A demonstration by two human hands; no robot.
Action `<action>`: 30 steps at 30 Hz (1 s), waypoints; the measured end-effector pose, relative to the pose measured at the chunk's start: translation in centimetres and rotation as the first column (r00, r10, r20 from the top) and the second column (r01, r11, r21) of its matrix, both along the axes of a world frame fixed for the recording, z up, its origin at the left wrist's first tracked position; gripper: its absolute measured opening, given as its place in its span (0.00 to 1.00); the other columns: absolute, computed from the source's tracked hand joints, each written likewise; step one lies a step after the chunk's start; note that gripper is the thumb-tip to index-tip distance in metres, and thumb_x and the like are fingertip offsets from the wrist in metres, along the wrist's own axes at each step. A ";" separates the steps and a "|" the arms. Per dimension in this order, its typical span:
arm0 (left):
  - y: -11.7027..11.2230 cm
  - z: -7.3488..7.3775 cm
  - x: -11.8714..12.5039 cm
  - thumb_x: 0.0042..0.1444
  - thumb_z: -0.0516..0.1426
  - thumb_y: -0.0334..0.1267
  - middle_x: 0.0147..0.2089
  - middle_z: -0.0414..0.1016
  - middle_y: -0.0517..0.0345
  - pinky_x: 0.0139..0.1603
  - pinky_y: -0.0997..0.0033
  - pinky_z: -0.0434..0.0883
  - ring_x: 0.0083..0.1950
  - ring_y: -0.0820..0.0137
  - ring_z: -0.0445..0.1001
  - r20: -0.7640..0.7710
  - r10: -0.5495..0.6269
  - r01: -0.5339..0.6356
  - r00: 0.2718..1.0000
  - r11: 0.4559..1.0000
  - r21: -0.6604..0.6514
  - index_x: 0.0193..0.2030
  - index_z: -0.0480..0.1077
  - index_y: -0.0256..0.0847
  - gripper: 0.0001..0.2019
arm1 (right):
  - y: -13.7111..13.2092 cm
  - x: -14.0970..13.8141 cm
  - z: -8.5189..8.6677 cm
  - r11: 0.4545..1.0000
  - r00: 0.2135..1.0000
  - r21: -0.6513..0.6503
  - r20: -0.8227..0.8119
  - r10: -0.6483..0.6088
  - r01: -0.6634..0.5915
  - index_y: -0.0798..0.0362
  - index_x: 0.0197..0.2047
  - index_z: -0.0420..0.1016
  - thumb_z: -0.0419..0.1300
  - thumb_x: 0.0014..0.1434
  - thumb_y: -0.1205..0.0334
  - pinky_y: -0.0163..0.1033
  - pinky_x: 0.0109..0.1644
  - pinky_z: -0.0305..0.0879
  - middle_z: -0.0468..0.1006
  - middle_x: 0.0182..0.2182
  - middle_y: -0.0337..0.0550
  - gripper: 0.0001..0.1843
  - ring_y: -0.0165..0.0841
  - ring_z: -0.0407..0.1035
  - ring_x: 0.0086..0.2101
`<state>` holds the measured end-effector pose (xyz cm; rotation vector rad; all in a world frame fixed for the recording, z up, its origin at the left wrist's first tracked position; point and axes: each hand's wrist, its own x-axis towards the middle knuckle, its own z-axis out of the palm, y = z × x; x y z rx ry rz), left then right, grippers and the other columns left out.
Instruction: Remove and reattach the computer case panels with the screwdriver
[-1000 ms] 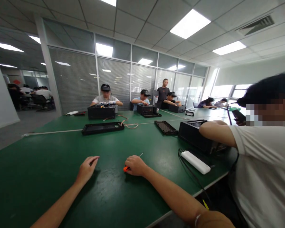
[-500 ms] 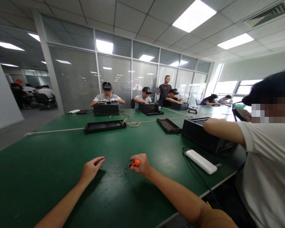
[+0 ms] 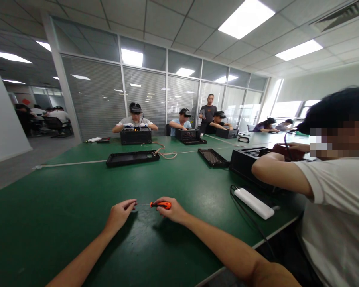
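Note:
My right hand (image 3: 172, 209) is closed around the orange and black handle of a screwdriver (image 3: 162, 205), held roughly level over the green table (image 3: 77, 207). Its thin shaft points left and reaches the fingertips of my left hand (image 3: 121, 213). Thumb and fingers of that hand are pinched together at the screwdriver's tip. Whether they grip the tip itself or some tiny piece there is too small to tell.
Beyond my hands lie a long black panel (image 3: 133, 158), a beige cable (image 3: 169, 155) and a black tray-like panel (image 3: 213, 158). To my right, a white power strip (image 3: 253, 203) with a black cord lies near a co-worker (image 3: 332, 199) leaning over a black computer case (image 3: 245, 167).
The screwdriver has turned in my right hand so its shaft points left, and its tip now meets my left fingertips. The co-worker at right has shifted their arm over the case.

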<state>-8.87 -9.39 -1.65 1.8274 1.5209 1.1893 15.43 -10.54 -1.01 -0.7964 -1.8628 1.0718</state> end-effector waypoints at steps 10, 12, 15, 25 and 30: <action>-0.7 1.0 0.3 0.44 0.55 0.48 0.38 0.77 0.52 0.43 0.64 0.72 0.37 0.63 0.75 0.097 0.033 -0.034 0.995 0.999 0.013 0.39 0.72 0.37 0.19 | -0.8 0.1 1.0 0.989 0.985 0.149 0.171 -0.036 0.010 0.53 0.47 0.71 0.54 0.53 0.67 0.34 0.38 0.65 0.74 0.39 0.42 0.17 0.29 0.68 0.34; -0.8 1.2 0.4 0.44 0.55 0.49 0.38 0.77 0.52 0.42 0.64 0.72 0.37 0.63 0.75 0.099 0.059 -0.062 0.993 0.998 0.026 0.39 0.73 0.38 0.20 | -0.9 0.2 1.2 0.982 0.984 0.186 0.168 -0.059 0.027 0.52 0.47 0.71 0.54 0.54 0.66 0.36 0.42 0.64 0.74 0.40 0.42 0.16 0.31 0.68 0.38; -1.0 1.4 0.6 0.45 0.55 0.51 0.38 0.77 0.53 0.42 0.64 0.72 0.37 0.62 0.75 0.095 0.089 -0.094 0.991 0.994 0.047 0.39 0.73 0.39 0.20 | -1.0 0.4 1.4 0.984 0.982 0.176 0.178 -0.066 0.034 0.52 0.47 0.71 0.53 0.55 0.65 0.36 0.43 0.64 0.74 0.40 0.41 0.16 0.30 0.68 0.38; -1.4 1.4 0.7 0.46 0.54 0.49 0.37 0.77 0.54 0.45 0.64 0.71 0.38 0.63 0.75 0.050 0.110 -0.113 0.993 0.992 0.054 0.40 0.73 0.38 0.20 | -1.6 0.4 1.7 0.982 0.983 0.185 0.178 -0.054 0.021 0.52 0.48 0.70 0.53 0.57 0.64 0.38 0.46 0.62 0.74 0.42 0.41 0.15 0.31 0.68 0.41; -1.6 1.7 0.9 0.45 0.54 0.49 0.37 0.77 0.54 0.43 0.64 0.72 0.37 0.63 0.76 0.068 0.106 -0.110 0.992 0.993 0.050 0.39 0.74 0.39 0.19 | -1.5 0.5 1.6 0.978 0.986 0.207 0.164 -0.041 0.006 0.52 0.47 0.71 0.53 0.57 0.63 0.37 0.48 0.61 0.74 0.43 0.41 0.15 0.30 0.67 0.42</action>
